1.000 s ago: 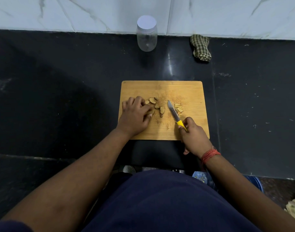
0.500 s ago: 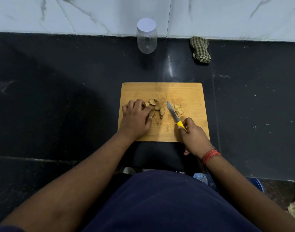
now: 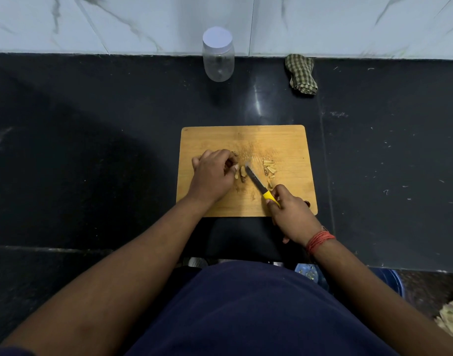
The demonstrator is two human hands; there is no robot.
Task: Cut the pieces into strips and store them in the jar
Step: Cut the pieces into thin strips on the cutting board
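A view from a head-worn camera looks down at a person's two bare forearms reaching onto a rectangular wooden cutting board that lies on a dark, glossy stone counter. No brand, label or writing can be read on anything in view. The left hand rests knuckles-up on the left middle of the board, its fingers curled down over a few pale, tan pieces and pinning them against the wood; some pieces are hidden under the fingers. The right hand sits at the board's near right corner, closed around the yellow handle of a small knife. The blade slants up and to the left, its tip just beside the left fingertips and the held pieces. A band of red thread circles the right wrist. To the right of the blade, a small pile of cut strips lies on the board, apart from the uncut pieces. A clear plastic jar with a white lid on stands upright at the far edge of the counter, against the white marble-patterned wall, well apart from the board. A crumpled green checked cloth lies to the right of the jar. The person's dark blue garment fills the lower part of the view.
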